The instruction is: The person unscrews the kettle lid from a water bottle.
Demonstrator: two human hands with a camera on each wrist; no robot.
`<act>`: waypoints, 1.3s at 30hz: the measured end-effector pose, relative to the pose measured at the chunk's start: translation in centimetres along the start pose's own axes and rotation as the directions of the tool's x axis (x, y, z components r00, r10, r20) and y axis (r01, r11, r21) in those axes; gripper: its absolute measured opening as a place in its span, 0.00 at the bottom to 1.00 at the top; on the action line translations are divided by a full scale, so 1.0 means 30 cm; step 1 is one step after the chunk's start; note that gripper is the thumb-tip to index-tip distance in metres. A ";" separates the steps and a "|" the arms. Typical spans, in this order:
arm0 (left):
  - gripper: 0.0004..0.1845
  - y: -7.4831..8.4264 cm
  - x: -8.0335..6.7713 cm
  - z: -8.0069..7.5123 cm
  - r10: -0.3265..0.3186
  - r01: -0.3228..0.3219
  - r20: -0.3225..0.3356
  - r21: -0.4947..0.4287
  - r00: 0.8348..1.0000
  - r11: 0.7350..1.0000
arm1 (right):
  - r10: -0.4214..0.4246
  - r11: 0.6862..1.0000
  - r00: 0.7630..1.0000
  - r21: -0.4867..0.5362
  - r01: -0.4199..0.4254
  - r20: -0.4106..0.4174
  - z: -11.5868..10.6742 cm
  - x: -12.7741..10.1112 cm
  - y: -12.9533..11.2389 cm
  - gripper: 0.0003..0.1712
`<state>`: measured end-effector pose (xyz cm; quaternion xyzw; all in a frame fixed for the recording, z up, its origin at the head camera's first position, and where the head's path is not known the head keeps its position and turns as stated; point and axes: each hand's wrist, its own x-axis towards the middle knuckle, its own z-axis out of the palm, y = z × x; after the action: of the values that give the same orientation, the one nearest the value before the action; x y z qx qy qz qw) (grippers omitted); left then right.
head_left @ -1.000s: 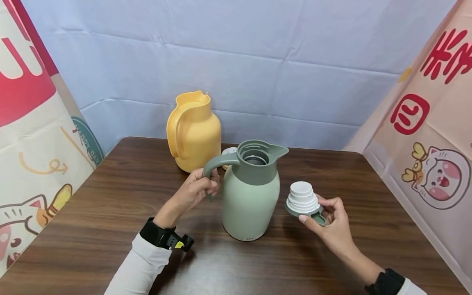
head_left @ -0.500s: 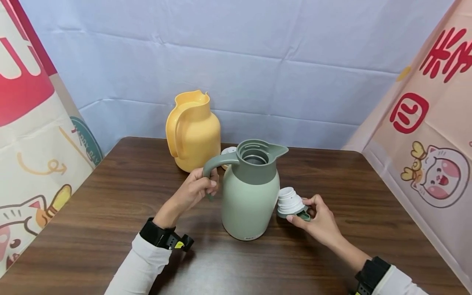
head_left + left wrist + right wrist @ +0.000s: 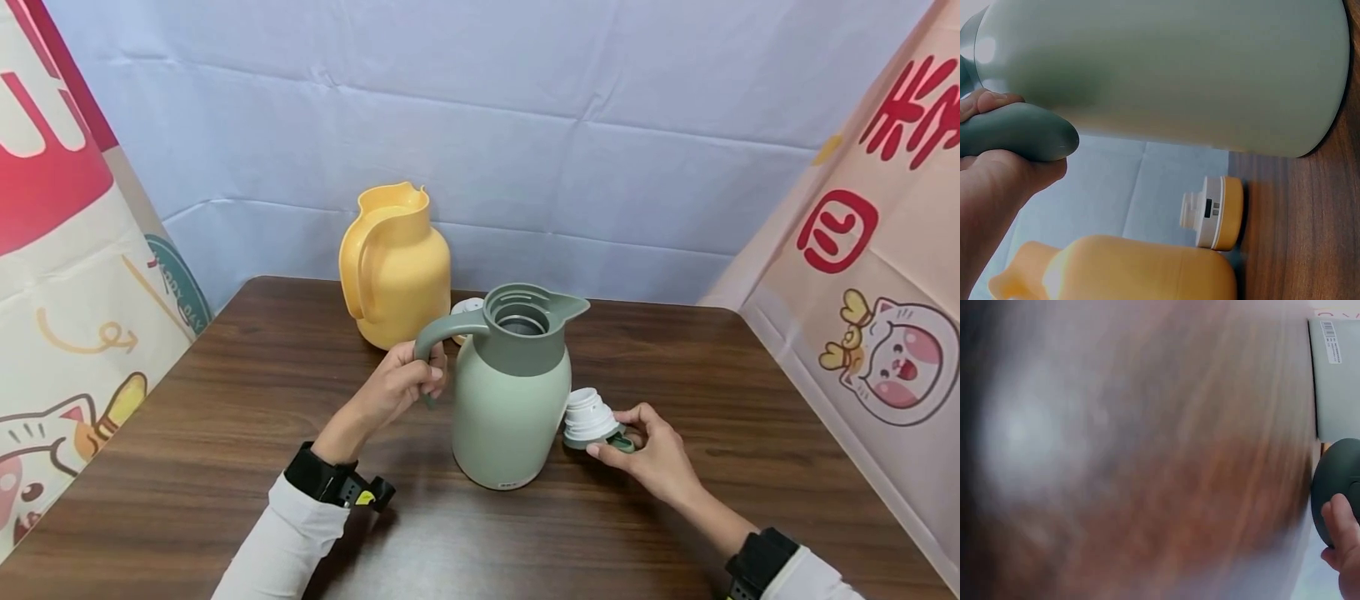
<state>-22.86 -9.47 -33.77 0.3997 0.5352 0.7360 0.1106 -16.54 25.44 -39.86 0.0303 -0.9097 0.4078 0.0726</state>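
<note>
A pale green vacuum jug (image 3: 510, 417) stands upright on the table with its mouth uncovered and its spout pointing right. My left hand (image 3: 397, 387) grips the jug's dark green handle (image 3: 448, 327), which also shows in the left wrist view. Right of the jug, low over the table, my right hand (image 3: 648, 446) pinches the jug lid (image 3: 588, 421) by its green tab. The lid is upside down and slightly tilted, white stepped stopper upward. Its dark green top (image 3: 1334, 481) appears at the edge of the right wrist view; whether it touches the table I cannot tell.
Behind and left stands a yellow jug (image 3: 405, 275). Beside it a white and yellow lid (image 3: 1219, 212) rests on the table, mostly hidden behind the green jug in the head view. The brown wooden table (image 3: 225, 400) backs onto a pale blue cloth (image 3: 510, 150).
My right hand has carried the lid leftward and down, close beside the green jug, and has lowered it slightly in the last half second. My left hand has kept its grip on the handle.
</note>
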 end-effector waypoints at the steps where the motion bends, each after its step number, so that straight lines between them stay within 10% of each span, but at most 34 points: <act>1: 0.06 0.001 0.000 0.001 0.001 -0.001 0.001 0.000 1.000 1.000 | 0.001 1.000 1.000 -0.013 -0.001 0.004 -0.004 0.001 -0.006 0.32; 22: 0.05 0.003 -0.003 0.006 -0.016 0.016 -0.006 0.000 1.000 1.000 | 0.168 0.982 0.967 0.052 -0.182 0.193 -0.064 -0.003 -0.050 0.41; 39: 0.06 0.007 -0.003 0.008 -0.031 0.031 -0.008 -0.012 0.999 0.999 | 0.265 0.958 0.922 -0.182 -0.220 0.281 -0.027 -0.002 -0.075 0.47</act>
<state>-22.57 -9.44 -33.62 0.3875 0.5373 0.7390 0.1224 -16.14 24.55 -37.67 -0.0263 -0.9342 0.3361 -0.1166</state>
